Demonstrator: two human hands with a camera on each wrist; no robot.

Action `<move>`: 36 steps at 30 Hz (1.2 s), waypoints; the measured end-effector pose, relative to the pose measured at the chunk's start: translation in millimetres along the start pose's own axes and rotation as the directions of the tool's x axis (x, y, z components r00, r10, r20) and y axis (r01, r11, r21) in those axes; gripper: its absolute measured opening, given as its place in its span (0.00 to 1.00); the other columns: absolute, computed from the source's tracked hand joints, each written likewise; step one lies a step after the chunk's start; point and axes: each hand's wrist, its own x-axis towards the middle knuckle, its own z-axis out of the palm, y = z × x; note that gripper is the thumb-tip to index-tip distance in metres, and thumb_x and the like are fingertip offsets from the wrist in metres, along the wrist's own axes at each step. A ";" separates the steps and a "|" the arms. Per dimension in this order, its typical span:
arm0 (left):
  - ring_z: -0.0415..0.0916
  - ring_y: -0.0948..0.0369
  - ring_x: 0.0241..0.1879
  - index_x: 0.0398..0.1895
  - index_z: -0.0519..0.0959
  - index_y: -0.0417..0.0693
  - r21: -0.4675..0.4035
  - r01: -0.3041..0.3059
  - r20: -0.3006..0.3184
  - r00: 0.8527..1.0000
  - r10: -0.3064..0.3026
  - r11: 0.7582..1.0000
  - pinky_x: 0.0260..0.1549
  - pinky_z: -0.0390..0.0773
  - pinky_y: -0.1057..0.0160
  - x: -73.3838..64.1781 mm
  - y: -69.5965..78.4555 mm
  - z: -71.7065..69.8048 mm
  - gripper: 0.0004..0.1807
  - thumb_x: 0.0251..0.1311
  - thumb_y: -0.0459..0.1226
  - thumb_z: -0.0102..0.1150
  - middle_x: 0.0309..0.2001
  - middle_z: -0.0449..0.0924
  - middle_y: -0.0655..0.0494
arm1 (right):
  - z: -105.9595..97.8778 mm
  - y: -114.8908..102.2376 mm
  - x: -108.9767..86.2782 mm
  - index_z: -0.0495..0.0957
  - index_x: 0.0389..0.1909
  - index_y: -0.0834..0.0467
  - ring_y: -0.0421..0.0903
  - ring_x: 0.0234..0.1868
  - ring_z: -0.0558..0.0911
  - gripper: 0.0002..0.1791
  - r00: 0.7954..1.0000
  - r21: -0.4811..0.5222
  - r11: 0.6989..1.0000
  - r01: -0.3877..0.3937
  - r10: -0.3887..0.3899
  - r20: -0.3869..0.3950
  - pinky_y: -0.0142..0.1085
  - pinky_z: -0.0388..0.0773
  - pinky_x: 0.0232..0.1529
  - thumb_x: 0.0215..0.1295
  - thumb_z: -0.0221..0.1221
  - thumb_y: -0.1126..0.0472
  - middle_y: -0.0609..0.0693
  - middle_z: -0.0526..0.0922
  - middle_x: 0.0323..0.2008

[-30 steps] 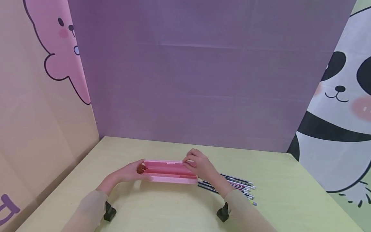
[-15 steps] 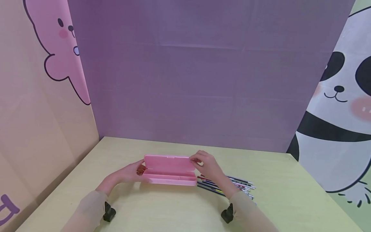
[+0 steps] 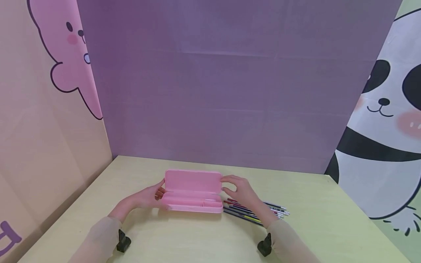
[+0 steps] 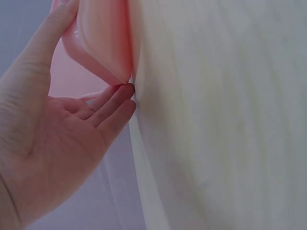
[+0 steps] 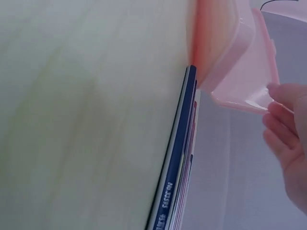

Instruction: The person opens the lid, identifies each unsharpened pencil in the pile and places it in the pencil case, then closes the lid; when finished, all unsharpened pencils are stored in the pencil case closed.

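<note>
A pink pencil case [image 3: 194, 209] lies on the table with its lid [image 3: 193, 181] raised, the inside facing me. Dividers part the base, and no pencils show in it. My left hand [image 3: 147, 197] holds the case's left end; in the left wrist view the thumb lies along the case and fingertips [image 4: 125, 91] touch its lower corner. With thumb and fingers, my right hand [image 3: 241, 190] pinches the lid's right edge, seen also in the right wrist view, where the thumb [image 5: 283, 93] meets the lid's corner. Several pencils [image 3: 245, 214] lie under the right forearm.
The pale wooden table [image 3: 184, 241] meets a purple backdrop [image 3: 223, 91] at its far edge. On the left stands a wall panel with a pink cartoon animal [image 3: 72, 62], on the right one with a panda [image 3: 378, 182]. The pencils' tips lie close to the case's right end.
The lid has swung up and back, wider open, with my right hand moving rightward along with it. My left hand has stayed at the case's left end.
</note>
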 end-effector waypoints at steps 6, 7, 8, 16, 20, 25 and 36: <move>0.69 0.53 0.56 0.74 0.40 0.40 0.015 -0.013 0.011 1.000 0.013 1.000 0.59 0.71 0.51 0.1 0.6 0.5 0.65 0.41 0.53 0.73 0.57 0.70 0.51 | -5.5 0.1 -4.2 0.76 0.55 0.60 0.56 0.61 0.72 0.25 0.979 0.079 0.991 -0.111 0.096 0.178 0.51 0.72 0.58 0.56 0.66 0.58 0.56 0.75 0.59; 0.69 0.53 0.56 0.74 0.39 0.40 0.018 -0.024 0.015 1.000 0.023 1.000 0.59 0.70 0.51 0.1 0.6 0.4 0.65 0.42 0.52 0.73 0.57 0.70 0.51 | -6.3 0.1 -5.0 0.75 0.57 0.60 0.57 0.63 0.71 0.27 0.972 0.088 0.988 -0.130 0.109 0.209 0.52 0.71 0.59 0.56 0.66 0.57 0.56 0.74 0.60; 0.69 0.53 0.56 0.74 0.39 0.39 0.019 -0.035 0.019 0.999 0.034 0.999 0.59 0.70 0.51 0.3 0.4 0.3 0.64 0.42 0.52 0.73 0.57 0.70 0.50 | -7.1 0.0 -5.8 0.74 0.58 0.59 0.57 0.64 0.70 0.28 0.962 0.105 0.982 -0.157 0.128 0.240 0.52 0.72 0.58 0.56 0.66 0.55 0.56 0.73 0.62; 0.68 0.53 0.56 0.74 0.40 0.40 0.003 -0.025 0.020 0.999 0.025 1.000 0.60 0.69 0.50 -0.4 -0.6 1.8 0.65 0.40 0.51 0.74 0.56 0.69 0.52 | -6.3 0.2 -9.0 0.66 0.65 0.59 0.59 0.67 0.64 0.36 0.897 0.175 0.947 -0.271 0.183 0.401 0.51 0.75 0.55 0.57 0.65 0.53 0.57 0.66 0.66; 0.67 0.53 0.57 0.74 0.40 0.39 -0.001 -0.034 0.030 0.999 0.034 0.999 0.61 0.68 0.49 -2.6 -1.0 2.4 0.65 0.40 0.49 0.75 0.55 0.69 0.51 | -3.0 1.0 -9.8 0.66 0.66 0.59 0.59 0.67 0.64 0.35 0.886 0.156 0.953 -0.260 0.172 0.431 0.50 0.75 0.56 0.58 0.64 0.52 0.58 0.64 0.67; 0.65 0.51 0.57 0.73 0.40 0.38 0.003 -0.043 0.046 0.998 0.043 0.999 0.61 0.67 0.47 -5.7 1.1 2.6 0.64 0.41 0.47 0.75 0.55 0.67 0.49 | -0.2 3.5 -12.1 0.63 0.67 0.60 0.60 0.69 0.59 0.37 0.870 0.172 0.945 -0.277 0.170 0.464 0.51 0.72 0.59 0.59 0.63 0.53 0.59 0.60 0.69; 0.63 0.50 0.58 0.73 0.42 0.37 0.058 -0.054 0.083 0.995 0.049 0.997 0.62 0.64 0.47 -7.6 5.6 3.2 0.63 0.40 0.44 0.76 0.54 0.61 0.48 | -0.1 1.1 -12.3 0.58 0.70 0.58 0.60 0.70 0.58 0.42 0.835 0.143 0.936 -0.321 0.209 0.509 0.52 0.66 0.64 0.57 0.64 0.50 0.60 0.54 0.71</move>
